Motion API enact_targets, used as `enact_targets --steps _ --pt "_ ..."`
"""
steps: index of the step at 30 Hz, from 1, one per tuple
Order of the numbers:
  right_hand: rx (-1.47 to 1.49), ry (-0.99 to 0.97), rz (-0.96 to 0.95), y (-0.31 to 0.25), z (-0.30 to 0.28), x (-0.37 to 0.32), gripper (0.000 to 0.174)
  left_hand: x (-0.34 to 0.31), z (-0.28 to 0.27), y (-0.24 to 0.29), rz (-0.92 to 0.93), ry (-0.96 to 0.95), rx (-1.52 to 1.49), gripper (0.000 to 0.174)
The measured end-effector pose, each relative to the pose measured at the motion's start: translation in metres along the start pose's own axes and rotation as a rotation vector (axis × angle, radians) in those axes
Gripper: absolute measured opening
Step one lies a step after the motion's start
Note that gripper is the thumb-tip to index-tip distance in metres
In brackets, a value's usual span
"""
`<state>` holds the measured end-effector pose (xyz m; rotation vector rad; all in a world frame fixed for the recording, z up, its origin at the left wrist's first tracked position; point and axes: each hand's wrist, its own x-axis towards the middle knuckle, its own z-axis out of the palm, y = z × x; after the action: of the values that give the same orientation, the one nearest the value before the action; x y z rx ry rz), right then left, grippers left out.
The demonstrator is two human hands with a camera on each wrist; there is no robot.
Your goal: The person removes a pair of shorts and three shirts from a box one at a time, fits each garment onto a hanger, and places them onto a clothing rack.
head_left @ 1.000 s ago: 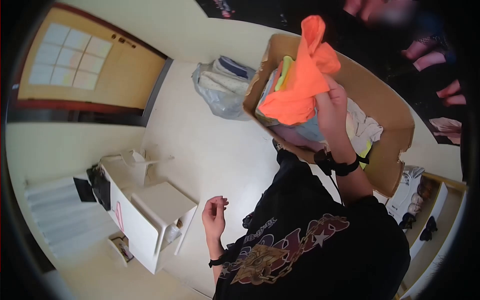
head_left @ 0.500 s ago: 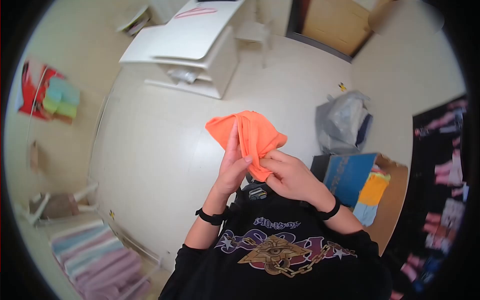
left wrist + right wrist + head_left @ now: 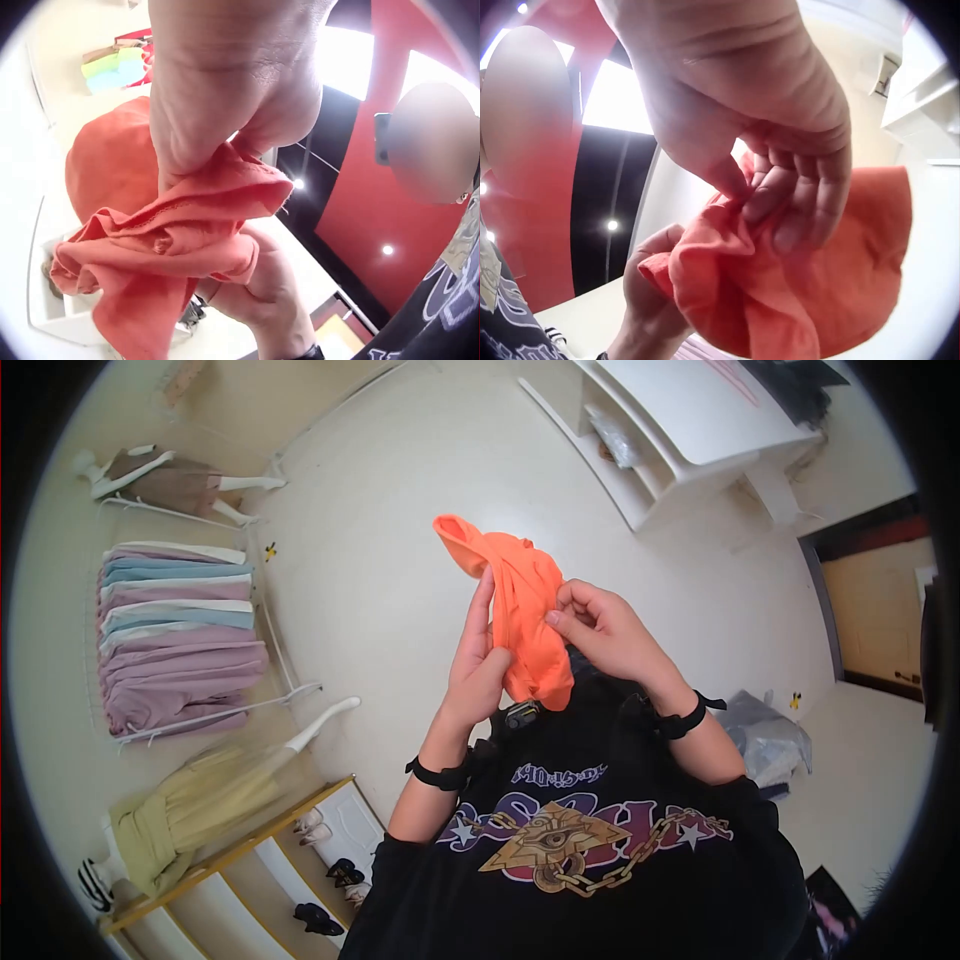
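An orange cloth (image 3: 530,615), bunched and folded, is held up between both hands in front of the chest. The left hand (image 3: 477,670) grips its left side, thumb in front and the straighter fingers behind. On the other side the right hand (image 3: 610,630) pinches the edge between thumb and curled fingers. In the left wrist view, the cloth (image 3: 180,247) hangs in loose folds below the left hand (image 3: 232,90). The right wrist view has the right hand's fingertips sunk in the folds of the cloth (image 3: 840,277); its other fingers curl beside the thumb.
A white desk (image 3: 690,420) stands at the upper right. Clothes on a rack (image 3: 180,640) and a mannequin in a yellow-green dress (image 3: 200,800) are at left, above a shoe shelf (image 3: 240,890). A grey plastic bag (image 3: 765,735) lies on the floor at right.
The orange cloth came out of the cardboard box in the right hand, and the left hand took hold too. Since then the right hand has moved up along its edge. The view has turned away from the box.
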<state>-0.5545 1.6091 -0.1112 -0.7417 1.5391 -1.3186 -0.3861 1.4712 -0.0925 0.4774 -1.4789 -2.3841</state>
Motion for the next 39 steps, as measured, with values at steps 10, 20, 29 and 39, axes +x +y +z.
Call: enact_targets --steps 10,20,29,39 --pt "0.901 0.046 0.014 -0.039 -0.058 0.184 0.019 0.071 -0.094 0.080 0.250 0.552 -0.169 0.093" --pt "0.891 0.302 0.171 -0.065 -0.029 0.343 0.036 0.120 -0.285 0.141 0.264 0.770 -0.298 0.083" --pt "-0.154 0.393 0.086 -0.110 0.037 0.492 0.038 0.241 -0.401 0.224 0.324 0.487 -0.389 0.078" --pt "-0.483 -0.232 -0.738 -0.200 0.244 0.631 0.040 0.279 -0.493 0.301 0.417 0.468 -0.453 0.082"
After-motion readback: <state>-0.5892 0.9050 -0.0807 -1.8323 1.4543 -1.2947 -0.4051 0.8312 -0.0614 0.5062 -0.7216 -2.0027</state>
